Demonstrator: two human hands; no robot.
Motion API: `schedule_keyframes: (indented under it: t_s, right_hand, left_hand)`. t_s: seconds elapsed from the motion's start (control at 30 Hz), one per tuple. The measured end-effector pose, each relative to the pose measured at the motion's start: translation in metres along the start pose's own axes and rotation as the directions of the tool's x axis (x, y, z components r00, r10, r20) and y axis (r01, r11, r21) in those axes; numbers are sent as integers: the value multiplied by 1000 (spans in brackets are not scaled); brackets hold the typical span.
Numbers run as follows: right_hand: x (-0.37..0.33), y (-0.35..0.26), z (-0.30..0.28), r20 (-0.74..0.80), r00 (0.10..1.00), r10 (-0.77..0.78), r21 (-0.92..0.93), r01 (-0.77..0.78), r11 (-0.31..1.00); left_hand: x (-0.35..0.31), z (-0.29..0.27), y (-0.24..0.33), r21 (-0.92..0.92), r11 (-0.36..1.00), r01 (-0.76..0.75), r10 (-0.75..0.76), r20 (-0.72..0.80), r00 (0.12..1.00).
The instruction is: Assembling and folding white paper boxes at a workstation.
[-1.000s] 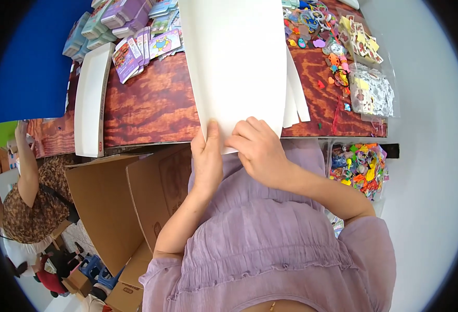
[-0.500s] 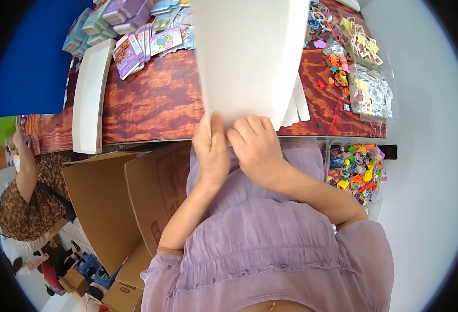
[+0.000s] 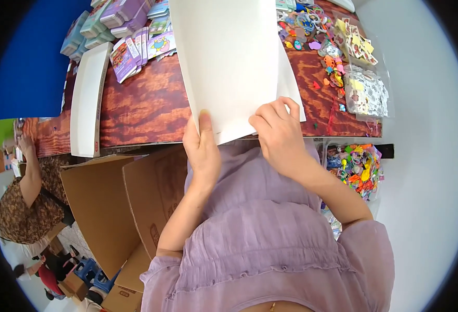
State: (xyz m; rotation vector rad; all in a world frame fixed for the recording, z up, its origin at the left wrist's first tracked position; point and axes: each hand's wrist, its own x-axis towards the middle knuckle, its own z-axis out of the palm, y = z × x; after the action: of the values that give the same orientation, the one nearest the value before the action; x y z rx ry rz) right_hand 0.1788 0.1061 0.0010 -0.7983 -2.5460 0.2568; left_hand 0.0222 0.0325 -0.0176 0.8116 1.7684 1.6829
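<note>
A long white cardboard tray [image 3: 229, 67] stretches away from me over the table's front edge, its near end between my hands. At the near left corner, my left hand [image 3: 204, 153] is closed on the side wall, thumb on the inside and fingers outside. My right hand [image 3: 282, 132] grips the near right corner with bent fingers, where a white flap [image 3: 291, 99] sticks out to the right. The near end lies open and flat rather than upright. What my right fingertips press against is partly hidden.
Another shallow white tray [image 3: 85, 99] lies on the wood-patterned table [image 3: 140, 104] at left. Behind are stacked card packs [image 3: 127, 15]. Colourful trinkets [image 3: 302, 26] and bags of stickers [image 3: 367, 93] lie at right. An open brown carton [image 3: 101, 203] stands below; another person [image 3: 31, 203] is at far left.
The tray has shifted left and slightly down. My right hand has moved right, away from my left hand, to the right corner, and the right flap now spreads outward.
</note>
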Motion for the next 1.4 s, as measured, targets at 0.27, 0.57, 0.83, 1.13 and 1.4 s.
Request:
schedule_keyframes:
  t_s: [0.27,0.57,0.83,1.13,1.4]
  right_hand:
    - [6,9,0,157,987,-27,68,17,998]
    - [-7,7,14,28,999,38,167,-42,985]
    - [-15,-5,16,5,998,61,41,-61,997]
    - [-10,-6,0,253,967,7,83,-29,996]
    - [82,50,-112,-114,973,-198,-456,126,881]
  left_hand:
    - [0,-3,-1,-58,997,47,-45,38,998]
    - [-1,-3,9,45,998,-33,29,79,996]
    - [2,-3,3,24,998,51,-53,100,994]
    - [15,-14,-2,62,998,14,-23,140,990]
    - [61,-53,30,168,985,43,-115,449,886]
